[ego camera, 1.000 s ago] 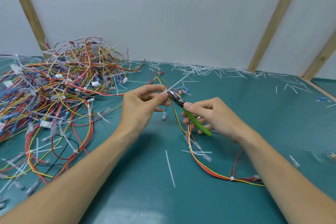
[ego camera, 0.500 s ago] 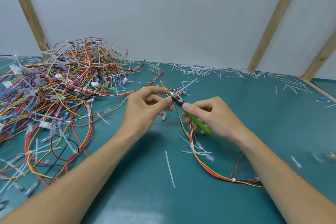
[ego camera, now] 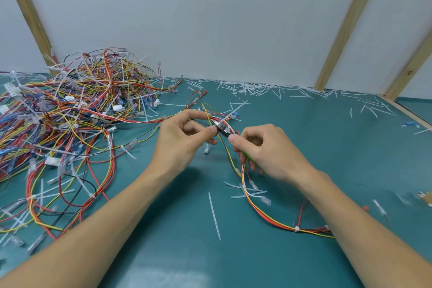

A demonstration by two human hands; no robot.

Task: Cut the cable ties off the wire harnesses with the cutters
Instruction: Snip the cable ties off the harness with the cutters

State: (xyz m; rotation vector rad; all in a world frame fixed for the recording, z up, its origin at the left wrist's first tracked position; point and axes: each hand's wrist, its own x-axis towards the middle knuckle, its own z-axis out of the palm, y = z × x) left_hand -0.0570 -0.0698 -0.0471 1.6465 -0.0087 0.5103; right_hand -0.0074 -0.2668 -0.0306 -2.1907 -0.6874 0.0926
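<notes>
Left hand pinches the red/yellow wire harness between thumb and forefinger; right hand grips the green-handled cutters, whose nose sits on the bundle just right of the left thumb, at a white cable tie. The harness trails below and right of the right hand across the teal table. The tangled harness pile lies well left of the left hand, and a loose cut tie lies below both hands.
</notes>
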